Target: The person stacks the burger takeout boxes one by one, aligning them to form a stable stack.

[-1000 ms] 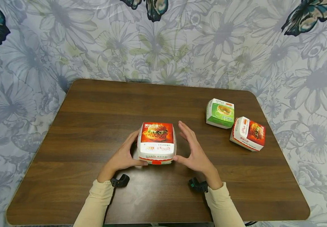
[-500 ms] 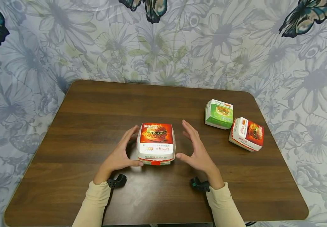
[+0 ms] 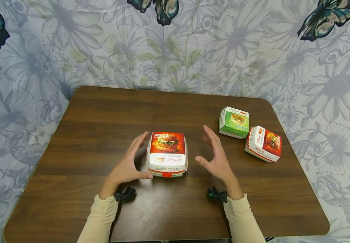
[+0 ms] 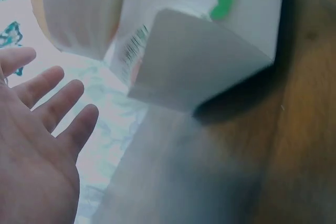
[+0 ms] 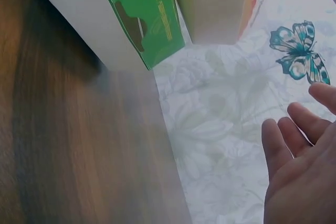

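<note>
A burger box with a red picture top and white front (image 3: 167, 153) sits mid-table. Both wrist views show it stacked on a green-and-white box (image 5: 149, 17), mostly hidden from above. To the left of the stack is my left hand (image 3: 125, 167), fingers extended and thumb spread. Its thumb tip lies close to the front left corner; the left wrist view shows its fingers apart from the white side (image 4: 178, 61). On the other side my right hand (image 3: 219, 163) stands off the stack by a visible gap, fingers spread, holding nothing.
Toward the right back of the brown wooden table (image 3: 108, 114) stand a green burger box (image 3: 235, 122) and, just in front of it, a red-and-white one (image 3: 264, 144). Flowered cloth (image 3: 175, 50) lies beyond the table edge.
My right hand has drawn away from the stack to the right. The left hand has eased slightly left and loosened from the box. The stacked boxes stay put.
</note>
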Tool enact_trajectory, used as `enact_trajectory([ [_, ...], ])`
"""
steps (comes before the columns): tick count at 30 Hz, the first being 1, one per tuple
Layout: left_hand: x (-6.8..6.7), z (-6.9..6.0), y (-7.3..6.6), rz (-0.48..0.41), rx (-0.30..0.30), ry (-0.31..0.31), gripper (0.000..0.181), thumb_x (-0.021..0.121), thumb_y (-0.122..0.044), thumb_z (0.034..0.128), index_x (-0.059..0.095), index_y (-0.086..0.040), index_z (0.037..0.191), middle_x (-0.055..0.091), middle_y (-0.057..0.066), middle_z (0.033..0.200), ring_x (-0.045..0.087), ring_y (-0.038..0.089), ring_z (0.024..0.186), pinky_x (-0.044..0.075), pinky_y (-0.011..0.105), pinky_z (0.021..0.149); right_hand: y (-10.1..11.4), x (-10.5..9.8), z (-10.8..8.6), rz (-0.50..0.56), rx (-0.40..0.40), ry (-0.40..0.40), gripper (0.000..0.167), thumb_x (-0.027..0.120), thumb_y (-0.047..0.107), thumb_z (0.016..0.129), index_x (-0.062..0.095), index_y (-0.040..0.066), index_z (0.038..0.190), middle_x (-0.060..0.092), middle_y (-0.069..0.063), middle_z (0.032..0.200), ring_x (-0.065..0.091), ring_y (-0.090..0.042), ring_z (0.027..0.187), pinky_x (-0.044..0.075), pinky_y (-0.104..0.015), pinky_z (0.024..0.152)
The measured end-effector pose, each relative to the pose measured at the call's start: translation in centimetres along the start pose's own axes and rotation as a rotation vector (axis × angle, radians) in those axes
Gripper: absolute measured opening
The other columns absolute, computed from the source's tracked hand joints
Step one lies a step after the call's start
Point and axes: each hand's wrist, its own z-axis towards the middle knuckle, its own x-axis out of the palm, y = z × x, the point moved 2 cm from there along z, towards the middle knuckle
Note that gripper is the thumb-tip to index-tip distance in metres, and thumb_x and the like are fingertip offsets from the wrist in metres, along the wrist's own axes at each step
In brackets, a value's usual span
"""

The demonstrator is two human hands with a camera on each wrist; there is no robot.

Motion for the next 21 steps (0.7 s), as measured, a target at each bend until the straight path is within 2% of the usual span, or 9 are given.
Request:
enact_trajectory([
  [2,0.0,0.2,-0.2,-0.002,0.015,-0.006,0.134,0.084,-0.074,0.0663,0.014,-0.021,0.167,0.018,0.009,0.17,0.027,0.036,0.151,0.029,0.067,0.116,-0.1,-0.3,0.1,-0.022,0.023,-0.024,0.093,0.078,0.046,0.091,0.03,0.013,0.163,0.028,-0.004,0.168,0.031,-0.033,0.15,0.034,-0.039,0.122],
  [5,0.1,0.5,-0.7,0.001,0.038,-0.016,0.133,0.08,-0.079,0.0664,0.015,-0.021,0.167,0.019,0.005,0.171,0.028,0.035,0.151,0.029,0.063,0.117,-0.2,-0.7,0.1,-0.058,0.062,-0.062,0.093,0.083,0.021,0.087,0.03,0.014,0.163,0.029,-0.006,0.168,0.032,-0.035,0.15,0.033,-0.04,0.122],
  [7,0.1,0.7,-1.0,0.009,0.052,-0.024,0.133,0.078,-0.081,0.0667,0.015,-0.02,0.167,0.019,0.007,0.17,0.028,0.033,0.151,0.03,0.061,0.118,-0.1,-1.0,0.2,-0.079,0.076,-0.097,0.096,0.082,0.004,0.081,0.031,0.01,0.162,0.03,-0.01,0.167,0.032,-0.04,0.148,0.034,-0.043,0.121],
  [9,0.1,0.8,-1.2,0.015,0.057,-0.031,0.133,0.075,-0.083,0.0669,0.015,-0.019,0.167,0.019,0.008,0.17,0.029,0.032,0.151,0.029,0.06,0.118,0.2,-1.2,0.4,-0.094,0.082,-0.131,0.096,0.08,-0.003,0.078,0.031,0.003,0.161,0.031,-0.016,0.165,0.033,-0.041,0.147,0.034,-0.043,0.121],
  [12,0.2,1.1,-1.4,0.016,0.065,-0.042,0.132,0.07,-0.087,0.0676,0.016,-0.02,0.167,0.019,0.007,0.171,0.03,0.032,0.151,0.028,0.063,0.118,1.4,-1.6,0.9,-0.115,0.094,-0.171,0.092,0.078,-0.007,0.078,0.032,-0.007,0.157,0.033,-0.025,0.162,0.033,-0.048,0.144,0.034,-0.035,0.121],
  [14,0.3,1.3,-1.6,0.007,0.078,-0.046,0.13,0.067,-0.088,0.0692,0.016,-0.02,0.167,0.019,0.007,0.171,0.03,0.032,0.151,0.027,0.066,0.117,2.3,-1.9,1.2,-0.135,0.111,-0.186,0.089,0.078,-0.007,0.079,0.031,-0.012,0.155,0.033,-0.03,0.16,0.032,-0.049,0.144,0.033,-0.027,0.119],
  [15,0.4,1.4,-1.6,0.002,0.087,-0.048,0.129,0.066,-0.089,0.07,0.017,-0.019,0.167,0.019,0.007,0.171,0.03,0.032,0.151,0.026,0.067,0.117,2.7,-2.0,1.3,-0.151,0.121,-0.192,0.088,0.077,-0.007,0.08,0.031,-0.013,0.154,0.033,-0.031,0.159,0.033,-0.049,0.144,0.033,-0.027,0.119],
  [17,0.4,1.5,-1.7,-0.006,0.1,-0.052,0.127,0.064,-0.089,0.0717,0.018,-0.019,0.167,0.019,0.005,0.171,0.03,0.031,0.151,0.026,0.067,0.116,3.1,-2.2,1.4,-0.172,0.142,-0.204,0.087,0.077,-0.007,0.08,0.031,-0.012,0.154,0.033,-0.032,0.158,0.033,-0.047,0.145,0.033,-0.032,0.121],
  [21,0.6,1.8,-1.8,-0.015,0.111,-0.062,0.125,0.064,-0.088,0.0731,0.019,-0.018,0.166,0.02,0.002,0.17,0.03,0.029,0.15,0.026,0.063,0.118,2.8,-2.6,1.5,-0.197,0.184,-0.245,0.086,0.076,-0.004,0.083,0.031,-0.009,0.156,0.031,-0.032,0.159,0.032,-0.042,0.147,0.031,-0.051,0.12],
])
